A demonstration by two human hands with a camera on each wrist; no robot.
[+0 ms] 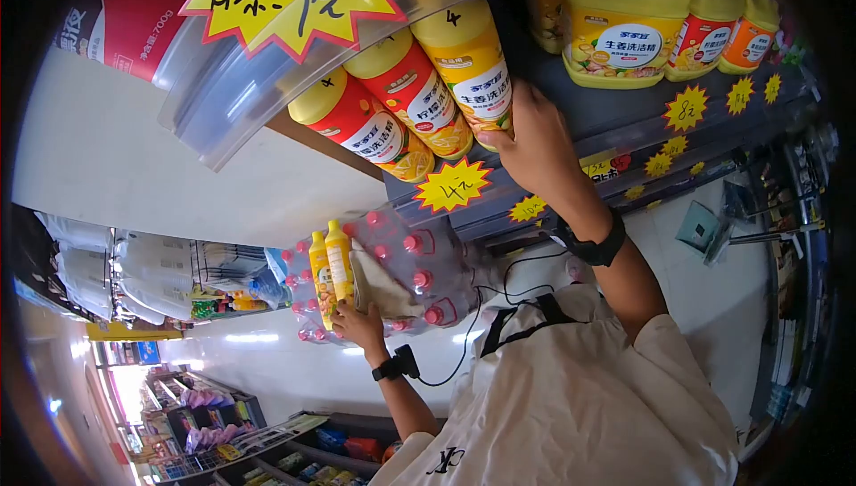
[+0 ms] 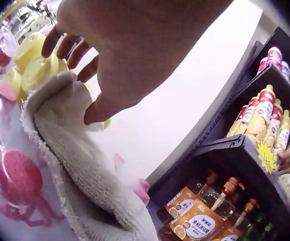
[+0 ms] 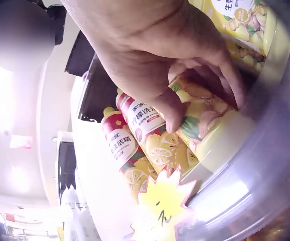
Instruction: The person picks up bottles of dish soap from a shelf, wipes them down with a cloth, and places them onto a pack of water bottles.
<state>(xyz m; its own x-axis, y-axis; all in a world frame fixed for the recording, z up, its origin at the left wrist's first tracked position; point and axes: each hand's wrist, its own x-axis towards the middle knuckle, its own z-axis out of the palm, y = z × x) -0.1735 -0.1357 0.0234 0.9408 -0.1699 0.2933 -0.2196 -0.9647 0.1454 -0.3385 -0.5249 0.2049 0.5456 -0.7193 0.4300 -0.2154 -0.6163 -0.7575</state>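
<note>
On the shelf, my right hand (image 1: 546, 143) grips the lower part of a yellow ginger bottle (image 1: 464, 58), which stands beside two red-and-yellow lemon bottles (image 1: 364, 125). The right wrist view shows my right hand (image 3: 155, 55) with its thumb on the front of that yellow bottle (image 3: 205, 118) and the fingers round its far side. Down on a plastic-wrapped pack, my left hand (image 1: 361, 325) is at the lower end of two yellow bottles (image 1: 336, 259). In the left wrist view the fingers of my left hand (image 2: 117, 50) are spread and loosely bent by yellow bottles (image 2: 39, 73); contact is unclear.
A pale cloth (image 1: 383, 285) lies on the wrapped pack with pink caps (image 1: 423, 281). Larger yellow jugs (image 1: 624, 36) stand further along the shelf, above star-shaped price tags (image 1: 453, 185). Orange-labelled bottles (image 2: 197, 218) fill a lower shelf. A black cable (image 1: 473, 330) hangs near my body.
</note>
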